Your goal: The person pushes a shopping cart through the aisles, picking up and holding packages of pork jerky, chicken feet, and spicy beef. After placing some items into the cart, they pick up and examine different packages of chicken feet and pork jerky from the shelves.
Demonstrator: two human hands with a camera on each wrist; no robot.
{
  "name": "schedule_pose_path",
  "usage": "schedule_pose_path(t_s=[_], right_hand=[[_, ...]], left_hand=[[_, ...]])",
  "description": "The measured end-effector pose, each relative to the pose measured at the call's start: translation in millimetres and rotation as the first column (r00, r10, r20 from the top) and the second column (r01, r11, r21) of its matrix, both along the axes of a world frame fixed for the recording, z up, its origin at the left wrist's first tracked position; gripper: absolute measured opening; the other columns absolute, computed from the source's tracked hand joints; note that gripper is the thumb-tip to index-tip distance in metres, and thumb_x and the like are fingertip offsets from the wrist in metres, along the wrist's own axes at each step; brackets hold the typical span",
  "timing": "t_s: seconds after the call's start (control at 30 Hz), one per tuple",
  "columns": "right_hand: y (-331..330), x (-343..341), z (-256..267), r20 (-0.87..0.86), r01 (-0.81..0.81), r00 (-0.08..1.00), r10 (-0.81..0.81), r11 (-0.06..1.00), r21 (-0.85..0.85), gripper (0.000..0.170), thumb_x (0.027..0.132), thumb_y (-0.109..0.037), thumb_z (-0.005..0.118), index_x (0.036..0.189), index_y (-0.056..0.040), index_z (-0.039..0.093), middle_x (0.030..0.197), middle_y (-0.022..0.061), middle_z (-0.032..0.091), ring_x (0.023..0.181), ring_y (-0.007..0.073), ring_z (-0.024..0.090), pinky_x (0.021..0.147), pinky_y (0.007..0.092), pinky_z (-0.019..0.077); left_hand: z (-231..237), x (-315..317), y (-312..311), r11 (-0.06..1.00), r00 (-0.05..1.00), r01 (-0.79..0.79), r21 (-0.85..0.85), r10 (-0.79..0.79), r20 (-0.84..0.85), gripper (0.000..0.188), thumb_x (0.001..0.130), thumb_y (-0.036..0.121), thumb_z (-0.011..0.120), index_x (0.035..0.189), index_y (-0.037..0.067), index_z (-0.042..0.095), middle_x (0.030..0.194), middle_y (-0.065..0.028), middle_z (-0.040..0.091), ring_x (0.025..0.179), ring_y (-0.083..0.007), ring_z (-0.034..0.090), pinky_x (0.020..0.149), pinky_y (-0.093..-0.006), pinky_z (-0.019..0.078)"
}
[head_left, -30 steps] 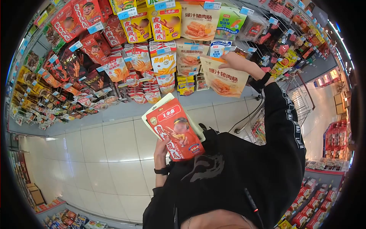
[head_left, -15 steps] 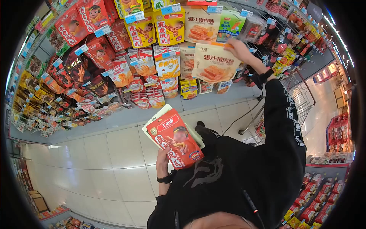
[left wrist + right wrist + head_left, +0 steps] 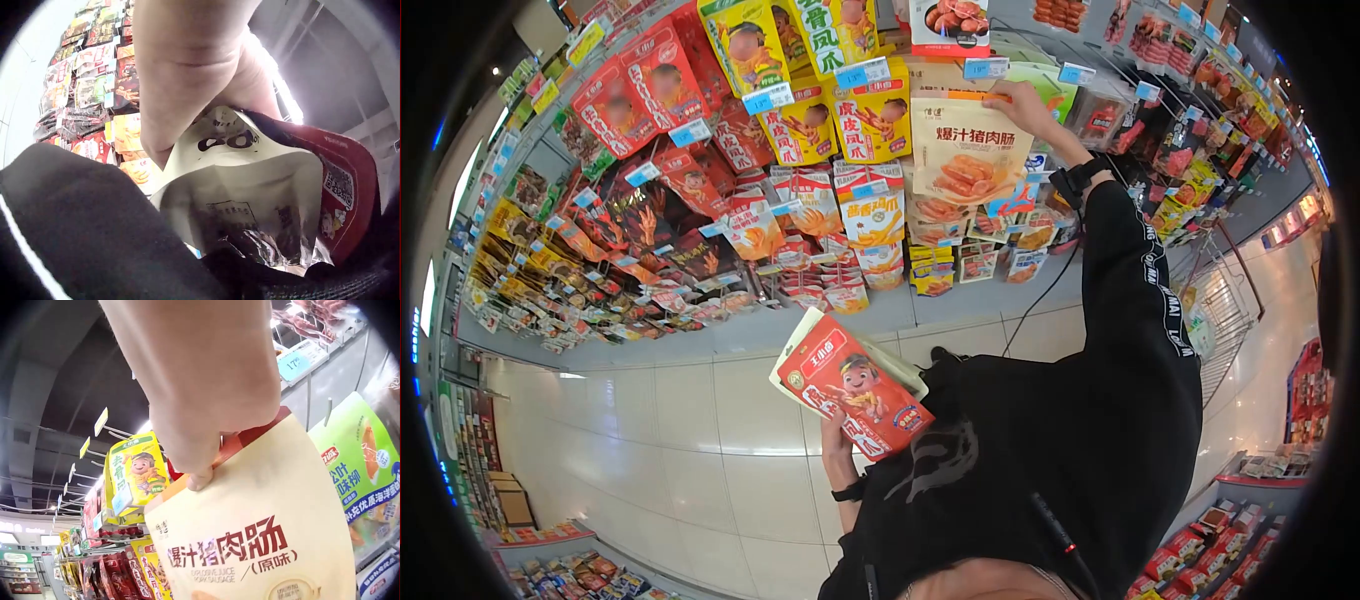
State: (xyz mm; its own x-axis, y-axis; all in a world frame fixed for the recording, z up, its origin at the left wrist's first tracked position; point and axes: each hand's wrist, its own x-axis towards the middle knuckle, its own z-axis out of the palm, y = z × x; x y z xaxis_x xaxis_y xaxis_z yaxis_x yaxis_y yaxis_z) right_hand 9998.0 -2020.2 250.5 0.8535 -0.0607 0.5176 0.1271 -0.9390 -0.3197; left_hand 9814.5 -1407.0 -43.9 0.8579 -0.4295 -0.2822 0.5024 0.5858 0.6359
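Note:
At the top edge of a cream pork sausage pouch [image 3: 968, 150], my right hand [image 3: 1018, 108] pinches with the thumb on its printed front. The pouch hangs upright close before the rack, overlapping similar pouches there. In the right wrist view, a green pouch [image 3: 365, 469] hangs to its right and yellow pouches [image 3: 139, 472] are to its left. Low in front of my body, my left hand [image 3: 835, 438] grips a red chicken-feet pouch [image 3: 862, 385] with a pale pouch [image 3: 250, 194] behind it. Most of the left fingers are hidden by the pouches.
A long snack rack [image 3: 700, 225] with hooks, hanging packets and price tags runs across the front. To the right stands a wire cart [image 3: 1218, 310]. Tiled floor [image 3: 690, 430] stretches to the left, and low shelves with packets [image 3: 1200, 555] are behind at right.
My right hand has raised the sausage pouch from below the hanging rows up to the row of larger pouches. The left hand still holds its pouches low. The head view has shifted slightly.

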Motion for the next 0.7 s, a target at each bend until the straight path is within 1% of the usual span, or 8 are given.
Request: schedule_pose_path(t_s=[0.07, 0.13, 0.2, 0.33, 0.43, 0.5, 0.67, 0.7], right_hand=[[-4, 11, 3, -0.027, -0.001, 1.0, 0.002, 1.0, 0.026, 0.028, 0.084, -0.026, 0.071, 0.093, 0.0007, 0.07, 0.083, 0.0172, 0.068, 0.074, 0.0317, 0.064, 0.069, 0.0382, 0.049], [-3, 13, 7, -0.088, 0.055, 0.995, -0.047, 0.994, 0.095, 0.031, 0.084, -0.027, 0.071, 0.098, 0.0012, 0.07, 0.089, 0.017, 0.069, 0.079, 0.0288, 0.065, 0.073, 0.0372, 0.0495], [-9, 18, -2, -0.088, 0.039, 0.996, -0.024, 0.984, 0.173, 0.033, 0.085, -0.028, 0.072, 0.1, 0.0014, 0.07, 0.093, 0.0167, 0.069, 0.082, 0.0268, 0.065, 0.076, 0.0362, 0.0494], [-11, 22, -5, -0.127, 0.056, 0.992, -0.012, 0.935, 0.349, 0.034, 0.086, -0.026, 0.071, 0.106, 0.0014, 0.069, 0.103, 0.0143, 0.069, 0.092, 0.0211, 0.065, 0.084, 0.0326, 0.0487], [-3, 19, 2, -0.108, 0.014, 0.994, 0.035, 0.908, 0.418, 0.034, 0.087, -0.024, 0.07, 0.11, 0.0002, 0.068, 0.105, 0.0114, 0.07, 0.093, 0.0194, 0.065, 0.085, 0.0315, 0.0491], [-5, 21, 6, -0.105, 0.01, 0.994, 0.04, 0.901, 0.434, 0.033, 0.087, -0.023, 0.07, 0.111, -0.0004, 0.067, 0.105, 0.0102, 0.07, 0.094, 0.0186, 0.065, 0.086, 0.0312, 0.0492], [-16, 29, 7, -0.112, 0.019, 0.993, 0.023, 0.932, 0.361, 0.03, 0.088, -0.02, 0.068, 0.113, -0.0026, 0.067, 0.106, 0.0085, 0.071, 0.095, 0.0172, 0.066, 0.086, 0.0315, 0.0495], [-22, 35, 0, -0.078, -0.031, 0.995, 0.064, 0.929, 0.37, 0.029, 0.088, -0.019, 0.068, 0.113, -0.0032, 0.067, 0.106, 0.0087, 0.071, 0.095, 0.0174, 0.066, 0.086, 0.0316, 0.0495]], left_hand=[[-15, 4, -1, 1.0, 0.997, -0.023, 0.004, 0.023, -0.074, 0.062, 0.08, 0.023, 0.077, 0.13, 0.004, 0.045, 0.121, -0.0087, 0.057, 0.112, -0.0243, 0.058, 0.097, -0.0413, 0.048], [-20, 7, -10, 0.999, 0.998, -0.015, -0.028, 0.013, -0.067, 0.06, 0.082, 0.022, 0.074, 0.131, 0.004, 0.044, 0.122, -0.0088, 0.056, 0.114, -0.0247, 0.057, 0.099, -0.0416, 0.0469], [-13, 8, -23, 0.995, 0.995, -0.091, 0.046, 0.093, -0.044, 0.063, 0.082, 0.033, 0.075, 0.128, 0.003, 0.043, 0.116, -0.0153, 0.059, 0.102, -0.0314, 0.063, 0.09, -0.0485, 0.0533], [-15, 13, -35, 0.997, 0.995, -0.062, 0.05, 0.065, -0.07, 0.064, 0.082, 0.034, 0.075, 0.129, 0.004, 0.043, 0.117, -0.0166, 0.059, 0.104, -0.0327, 0.062, 0.09, -0.0494, 0.0533], [-10, 17, -46, 0.995, 0.995, -0.078, 0.055, 0.082, -0.065, 0.06, 0.083, 0.035, 0.073, 0.126, 0.004, 0.045, 0.11, -0.016, 0.061, 0.101, -0.0319, 0.063, 0.089, -0.0513, 0.0525], [-26, 20, -44, 0.998, 0.996, -0.059, 0.039, 0.061, -0.059, 0.059, 0.084, 0.035, 0.072, 0.126, 0.004, 0.045, 0.11, -0.0167, 0.06, 0.1, -0.0322, 0.063, 0.089, -0.0514, 0.0524], [-8, 22, -57, 0.996, 0.998, -0.041, 0.074, 0.045, -0.053, 0.06, 0.086, 0.036, 0.069, 0.128, 0.003, 0.042, 0.116, -0.0194, 0.058, 0.102, -0.034, 0.062, 0.088, -0.0504, 0.0526], [-3, 22, -60, 0.996, 0.997, -0.049, 0.077, 0.053, -0.053, 0.061, 0.087, 0.036, 0.069, 0.13, 0.002, 0.041, 0.118, -0.0198, 0.057, 0.102, -0.0342, 0.062, 0.088, -0.05, 0.0527]])
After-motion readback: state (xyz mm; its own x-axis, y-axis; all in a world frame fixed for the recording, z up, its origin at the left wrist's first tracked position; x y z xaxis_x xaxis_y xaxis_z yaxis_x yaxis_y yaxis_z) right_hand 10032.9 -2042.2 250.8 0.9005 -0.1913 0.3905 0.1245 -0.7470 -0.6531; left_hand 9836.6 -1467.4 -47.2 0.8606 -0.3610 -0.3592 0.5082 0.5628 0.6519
